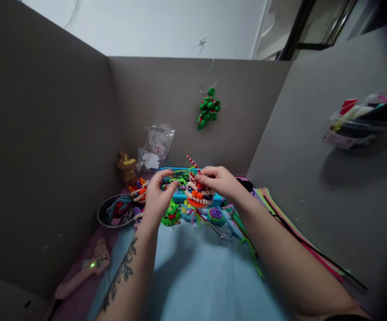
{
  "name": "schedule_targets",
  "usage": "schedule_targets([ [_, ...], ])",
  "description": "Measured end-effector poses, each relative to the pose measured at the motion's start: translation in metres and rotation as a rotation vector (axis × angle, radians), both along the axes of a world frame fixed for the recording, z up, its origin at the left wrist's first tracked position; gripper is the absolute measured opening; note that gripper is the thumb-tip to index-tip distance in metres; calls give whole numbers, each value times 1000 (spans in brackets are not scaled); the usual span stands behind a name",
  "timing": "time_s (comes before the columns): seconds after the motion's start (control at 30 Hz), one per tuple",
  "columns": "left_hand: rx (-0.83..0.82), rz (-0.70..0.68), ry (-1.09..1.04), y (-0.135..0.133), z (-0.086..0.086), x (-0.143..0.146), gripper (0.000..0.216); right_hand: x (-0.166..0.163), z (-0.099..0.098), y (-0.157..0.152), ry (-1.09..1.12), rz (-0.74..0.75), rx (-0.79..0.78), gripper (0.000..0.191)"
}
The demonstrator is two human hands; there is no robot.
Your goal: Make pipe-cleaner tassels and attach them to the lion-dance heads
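Note:
My right hand is closed on an orange, white and red pipe-cleaner figure, held above the blue mat. A red-and-white striped pipe cleaner sticks up from the figure. My left hand is just left of it, fingers curled, thumb and fingertips close to the figure's left side; whether it grips anything is unclear. Below the hands lie a green figure and a purple-and-green one.
A teal tray of pipe cleaners sits behind the hands. Scissors lie on the blue mat. Long pipe cleaners lie at the right, a round dish and pink glue gun at the left. A green figure hangs on the grey partition.

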State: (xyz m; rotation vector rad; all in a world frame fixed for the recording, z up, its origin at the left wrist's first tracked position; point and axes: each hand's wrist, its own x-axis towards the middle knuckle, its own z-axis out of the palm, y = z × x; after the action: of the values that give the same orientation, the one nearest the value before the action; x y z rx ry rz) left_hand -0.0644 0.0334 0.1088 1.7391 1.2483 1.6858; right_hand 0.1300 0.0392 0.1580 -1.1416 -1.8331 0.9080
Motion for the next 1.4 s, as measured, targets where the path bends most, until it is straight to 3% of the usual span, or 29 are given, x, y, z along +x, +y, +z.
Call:
schedule_targets([
  [0.07, -5, -58, 22, -1, 14, 4, 34, -4, 1, 3, 2, 61, -53, 28],
  [0.23, -134, -321, 53, 2, 57, 15, 32, -17, -3, 12, -44, 205, -17, 22],
  [0.4, -248, -521, 46, 4, 75, 4, 31, -22, 8, 11, 17, 272, -32, 23],
  [0.6, -185, -435, 60, 2, 98, 4, 19, -12, 22, 5, 151, 251, 69, 35],
  [0.67, -124, -410, 31, 3, 109, 8, 18, -2, 12, 6, 306, 125, 114, 42],
  [0.77, -84, -401, -28, 6, 126, 10, 19, 14, -21, 8, 458, -148, 88, 50],
  [0.8, -83, -403, -53, 7, 131, 9, 19, 16, -34, 8, 447, -191, 104, 49],
  [0.87, -86, -403, -90, 8, 139, 6, 18, 15, -56, 5, 359, -114, 107, 42],
  [0.93, -92, -393, -123, 7, 143, 1, 16, 5, -69, -2, 281, -5, 138, 38],
  [1.03, -91, -372, -182, 6, 144, -8, 16, -22, -68, -14, 183, 80, 220, 35],
  [1.2, -65, -320, -249, 5, 135, -21, 24, -73, -61, -30, 162, 28, 264, 27],
  [1.4, -41, -390, -382, -2, 121, -23, 27, -100, -82, -32, 266, -81, 169, 17],
])
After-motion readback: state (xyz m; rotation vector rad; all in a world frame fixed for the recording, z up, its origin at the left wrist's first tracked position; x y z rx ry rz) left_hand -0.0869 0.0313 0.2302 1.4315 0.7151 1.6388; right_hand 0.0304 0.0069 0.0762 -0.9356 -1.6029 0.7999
